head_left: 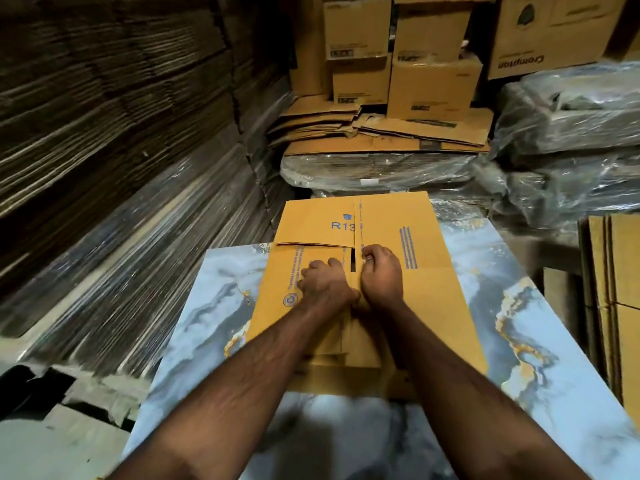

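A flattened brown cardboard box point(408, 237) with blue print and "R13" on a flap lies on a marble-patterned table point(540, 341). Both my hands are on its middle seam, side by side. My left hand point(323, 284) has its fingers curled and its knuckles pressed on the left panel. My right hand point(381, 275) is curled at the slot between the flaps, its fingertips pinching the flap edge there. Under the box, toward me, more folded cardboard shows between my forearms.
Tall stacks of flat cardboard point(114, 150) wall in the left side. Behind the table lie plastic-wrapped bundles point(381, 168) with loose flat cartons and built boxes point(433, 84) on top. More wrapped bundles point(568, 143) and upright flat cartons point(616, 306) stand at right.
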### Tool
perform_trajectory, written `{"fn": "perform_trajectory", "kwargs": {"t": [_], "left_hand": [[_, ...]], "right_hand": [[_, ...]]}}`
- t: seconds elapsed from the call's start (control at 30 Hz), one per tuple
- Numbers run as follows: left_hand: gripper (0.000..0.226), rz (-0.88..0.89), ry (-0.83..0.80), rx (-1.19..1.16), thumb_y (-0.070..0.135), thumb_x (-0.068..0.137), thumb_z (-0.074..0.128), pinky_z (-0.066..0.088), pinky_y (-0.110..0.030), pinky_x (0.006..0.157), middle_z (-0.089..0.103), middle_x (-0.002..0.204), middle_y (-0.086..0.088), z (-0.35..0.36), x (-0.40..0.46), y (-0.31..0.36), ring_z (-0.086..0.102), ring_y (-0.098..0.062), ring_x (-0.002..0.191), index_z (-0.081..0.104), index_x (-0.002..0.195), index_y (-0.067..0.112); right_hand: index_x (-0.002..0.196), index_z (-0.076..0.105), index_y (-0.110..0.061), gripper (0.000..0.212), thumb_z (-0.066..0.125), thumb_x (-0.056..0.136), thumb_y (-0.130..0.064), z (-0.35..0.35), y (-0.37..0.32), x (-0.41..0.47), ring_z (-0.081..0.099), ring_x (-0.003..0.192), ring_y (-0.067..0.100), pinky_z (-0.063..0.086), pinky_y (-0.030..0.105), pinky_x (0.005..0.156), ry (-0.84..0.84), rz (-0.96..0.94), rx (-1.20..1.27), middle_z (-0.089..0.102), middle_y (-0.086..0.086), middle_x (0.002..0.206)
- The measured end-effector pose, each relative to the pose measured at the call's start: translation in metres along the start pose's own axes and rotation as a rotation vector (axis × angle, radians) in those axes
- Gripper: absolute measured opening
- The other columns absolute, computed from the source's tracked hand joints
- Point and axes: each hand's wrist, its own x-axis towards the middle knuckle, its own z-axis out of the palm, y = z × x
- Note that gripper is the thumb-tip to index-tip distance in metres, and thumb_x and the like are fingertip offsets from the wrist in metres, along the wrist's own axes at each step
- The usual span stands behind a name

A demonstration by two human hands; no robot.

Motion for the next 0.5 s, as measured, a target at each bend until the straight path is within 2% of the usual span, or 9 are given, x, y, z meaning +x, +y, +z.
{"fn": "perform_trajectory", "kwargs": {"t": [0.07,0.17,0.23,0.3,0.33,0.4,0.5], "left_hand": [[0.055,0.091,0.048,0.021,0.049,0.079,0.062,0.046,-0.032,0.079,0.058,0.121,-0.012,-0.025,-0.001,-0.006,0.057,-0.03,0.108,0.053,0.12,0.013],[0.043,0.094,0.044,-0.073,0.049,0.079,0.062,0.045,-0.029,0.07,0.062,0.105,-0.005,-0.067,0.001,-0.029,0.058,-0.024,0.093,0.06,0.107,0.017],[0.046,0.056,-0.013,-0.192,0.052,0.076,0.065,0.053,-0.032,0.077,0.058,0.103,0.0,-0.084,0.006,-0.046,0.058,-0.02,0.094,0.06,0.111,0.021],[0.049,0.069,-0.045,-0.233,0.052,0.076,0.067,0.054,-0.036,0.088,0.055,0.103,0.002,-0.09,0.01,-0.055,0.057,-0.019,0.097,0.06,0.115,0.022],[0.05,0.077,-0.051,-0.24,0.052,0.077,0.067,0.053,-0.036,0.09,0.055,0.104,0.002,-0.091,0.011,-0.058,0.056,-0.019,0.098,0.06,0.117,0.022],[0.051,0.099,-0.036,-0.256,0.053,0.078,0.067,0.053,-0.036,0.09,0.056,0.105,0.001,-0.091,0.011,-0.061,0.056,-0.02,0.097,0.06,0.117,0.021],[0.05,0.126,-0.004,-0.262,0.056,0.078,0.066,0.051,-0.034,0.084,0.053,0.1,0.004,-0.085,0.012,-0.062,0.053,-0.018,0.091,0.06,0.115,0.022]], "right_hand": [[0.096,0.067,-0.006,0.024,0.047,0.084,0.001,-0.002,-0.002,-0.001,0.058,0.096,0.033,0.046,0.041,0.085,-0.008,-0.025,-0.03,0.067,0.013,0.098],[0.091,0.065,-0.008,0.02,0.048,0.082,-0.011,-0.004,-0.01,-0.006,0.054,0.098,0.035,0.04,0.042,0.087,-0.066,-0.14,-0.251,0.063,0.014,0.098],[0.1,0.065,-0.01,0.028,0.046,0.086,-0.026,-0.001,-0.018,-0.013,0.051,0.107,0.033,0.036,0.047,0.099,-0.171,-0.344,-0.478,0.061,0.012,0.107],[0.119,0.061,-0.013,0.05,0.035,0.089,-0.043,0.002,-0.025,-0.018,0.048,0.117,0.031,0.029,0.049,0.107,-0.358,-0.492,-0.607,0.059,0.011,0.12],[0.131,0.054,-0.014,0.064,0.027,0.087,-0.052,0.002,-0.027,-0.018,0.047,0.121,0.03,0.027,0.048,0.109,-0.429,-0.507,-0.639,0.058,0.011,0.127],[0.148,0.036,-0.016,0.088,0.013,0.08,-0.068,0.0,-0.028,-0.015,0.043,0.13,0.028,0.019,0.05,0.113,-0.507,-0.44,-0.694,0.055,0.011,0.137],[0.156,0.015,-0.014,0.106,0.013,0.074,-0.08,0.014,-0.035,-0.007,0.029,0.144,0.024,-0.009,0.065,0.113,-0.617,-0.228,-0.79,0.043,0.011,0.15]]}}
